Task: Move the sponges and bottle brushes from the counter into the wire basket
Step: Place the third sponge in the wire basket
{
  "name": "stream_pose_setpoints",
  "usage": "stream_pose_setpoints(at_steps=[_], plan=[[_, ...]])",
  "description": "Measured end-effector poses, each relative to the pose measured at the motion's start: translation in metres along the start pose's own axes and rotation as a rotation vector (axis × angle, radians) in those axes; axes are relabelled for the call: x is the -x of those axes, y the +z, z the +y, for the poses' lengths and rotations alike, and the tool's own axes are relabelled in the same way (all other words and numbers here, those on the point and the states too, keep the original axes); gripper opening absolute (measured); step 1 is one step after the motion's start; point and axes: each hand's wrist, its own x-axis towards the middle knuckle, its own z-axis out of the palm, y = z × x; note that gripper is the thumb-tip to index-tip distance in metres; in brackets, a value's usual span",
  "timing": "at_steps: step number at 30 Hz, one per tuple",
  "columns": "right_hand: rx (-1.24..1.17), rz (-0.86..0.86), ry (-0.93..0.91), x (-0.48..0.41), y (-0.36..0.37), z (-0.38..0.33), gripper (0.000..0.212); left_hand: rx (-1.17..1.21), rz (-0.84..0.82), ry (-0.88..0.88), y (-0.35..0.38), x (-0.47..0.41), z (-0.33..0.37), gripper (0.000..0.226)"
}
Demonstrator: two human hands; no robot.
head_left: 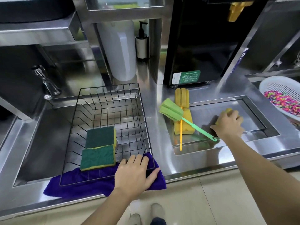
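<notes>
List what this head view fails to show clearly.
- Sponge under the right hand: mostly covered by the hand, so the grip is unclear.
- Yellow sponge on the counter: partly crossed by the two brushes.
- Green label: print too small to read.
- White strainer: cut off by the right edge.

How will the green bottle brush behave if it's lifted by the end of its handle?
The green bottle brush has a bulky foam head on a thin plastic handle, so it is probably light but head-heavy and may droop or swing. Its handle lies across the yellow brush and a yellow sponge, so lifting could nudge them. The handle looks smooth, possibly slippery.
</notes>
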Motion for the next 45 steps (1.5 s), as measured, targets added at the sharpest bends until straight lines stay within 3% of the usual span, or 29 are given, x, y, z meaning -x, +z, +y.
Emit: stream_pose_setpoints(at_steps=[1,5,9,12,16,22,25,31,40,45], plan=[[-0.072,0.051,-0.001,0.000,-0.002,-0.003,0.059,-0.001,0.001,0.001,0.000,0.000,0.000,0.051],[-0.583,0.264,0.003,0.004,-0.026,-0.034,0.036,-0.008,0.009,0.006,0.000,-0.001,0.000,0.050],[-1.039,0.349,-0.040,0.019,-0.056,-0.077,0.048,-0.006,0.003,0.007,-0.001,0.000,-0.001,0.050],[-1.258,0.284,-0.075,0.030,-0.070,-0.106,0.058,-0.005,-0.013,0.024,-0.001,0.001,-0.004,0.051],[-1.399,0.135,-0.116,0.044,-0.070,-0.143,0.045,-0.010,0.051,0.022,-0.007,0.005,-0.016,0.053],[-1.358,-0.096,-0.222,0.072,-0.041,-0.193,0.040,-0.103,0.158,-0.155,-0.018,0.023,-0.068,0.064],[-1.301,-0.201,-0.282,0.084,-0.023,-0.217,0.031,-0.121,0.189,-0.173,-0.016,0.035,-0.078,0.064],[-1.202,-0.450,-0.315,0.110,0.006,-0.258,0.037,-0.132,0.263,-0.186,-0.009,0.043,-0.078,0.057],[-1.100,-0.606,-0.127,0.114,0.050,-0.299,0.042,-0.109,0.266,-0.207,-0.005,0.045,-0.076,0.052],[-0.978,-0.602,-0.161,0.114,0.068,-0.316,0.046,-0.096,0.251,-0.225,-0.005,0.045,-0.076,0.051]])
